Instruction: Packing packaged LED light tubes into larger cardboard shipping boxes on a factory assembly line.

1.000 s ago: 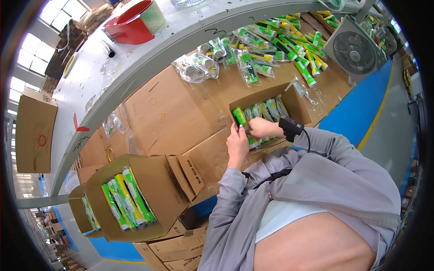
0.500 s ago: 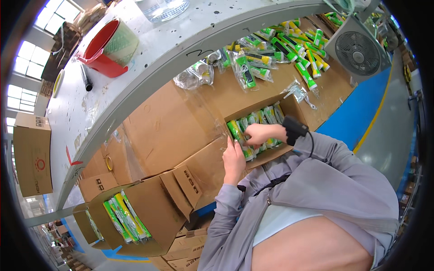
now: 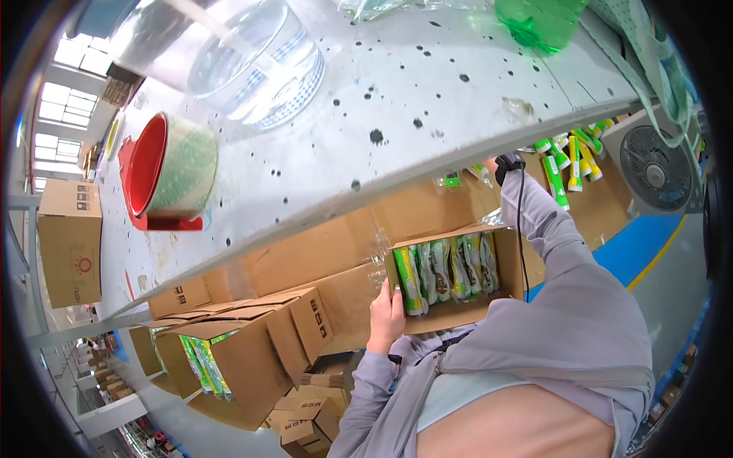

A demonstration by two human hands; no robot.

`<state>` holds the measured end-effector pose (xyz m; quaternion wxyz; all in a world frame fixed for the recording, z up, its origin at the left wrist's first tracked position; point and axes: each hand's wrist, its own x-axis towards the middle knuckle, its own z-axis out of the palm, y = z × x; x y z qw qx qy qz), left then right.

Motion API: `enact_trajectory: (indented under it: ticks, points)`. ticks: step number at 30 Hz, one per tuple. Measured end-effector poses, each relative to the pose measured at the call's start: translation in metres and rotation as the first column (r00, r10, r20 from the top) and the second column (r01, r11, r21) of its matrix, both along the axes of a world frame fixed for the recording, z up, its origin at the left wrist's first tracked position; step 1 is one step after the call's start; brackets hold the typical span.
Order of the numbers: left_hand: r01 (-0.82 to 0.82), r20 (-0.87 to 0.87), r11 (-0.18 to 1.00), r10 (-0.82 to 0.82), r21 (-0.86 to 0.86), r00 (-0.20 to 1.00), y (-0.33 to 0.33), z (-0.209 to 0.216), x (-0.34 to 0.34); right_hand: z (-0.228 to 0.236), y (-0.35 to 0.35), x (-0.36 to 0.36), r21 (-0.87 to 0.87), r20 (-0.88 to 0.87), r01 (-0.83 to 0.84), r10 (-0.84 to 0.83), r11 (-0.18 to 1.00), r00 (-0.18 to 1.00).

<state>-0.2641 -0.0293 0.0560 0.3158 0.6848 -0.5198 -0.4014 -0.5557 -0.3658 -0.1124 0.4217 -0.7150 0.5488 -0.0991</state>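
Pinching brown cardboard box (image 3: 511,263) at left edge with left hand (image 3: 387,317); now reaching beyond far edge with right hand (image 3: 489,163), cannot tell grip, exposing green plastic-wrapped packets (image 3: 440,271).

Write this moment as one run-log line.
left hand: touching left wall of open carton | right hand: mostly hidden by shelf | inside: bagged green items in row

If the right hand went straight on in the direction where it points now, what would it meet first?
Probably the plastic-wrapped package close by the right hand. The shelf hides part of the hand, so its exact direction and depth are unclear.
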Motion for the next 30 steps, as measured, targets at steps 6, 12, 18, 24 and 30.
enact_trajectory:
  ticks: [6, 12, 18, 24, 30]
  points:
    - [0.023, 0.026, 0.999, -0.024, 0.029, 0.999, -0.005, 0.001, -0.004, 0.058, 0.029, 0.030, 0.012, 0.052, -0.050, 0.050, 0.999, 0.997]
    - [0.050, 0.011, 0.996, -0.051, 0.074, 0.999, -0.002, -0.004, 0.002, 0.153, 0.068, 0.051, 0.394, 0.283, 0.053, -0.175, 0.918, 0.943]
    - [0.025, -0.029, 1.000, -0.025, -0.005, 0.999, 0.003, -0.007, 0.000, 0.196, 0.107, 0.036, 0.376, 0.742, 0.019, -0.313, 0.926, 0.593]
    - [0.002, -0.050, 0.999, -0.003, -0.032, 0.999, 0.005, -0.012, 0.004, 0.242, 0.180, 0.039, 0.561, 0.774, 0.063, -0.550, 0.826, 0.313]
    - [0.029, -0.051, 0.996, -0.033, -0.079, 0.998, 0.008, -0.017, 0.006, 0.263, 0.241, 0.048, 0.428, 0.788, 0.139, -0.444, 0.893, 0.426]
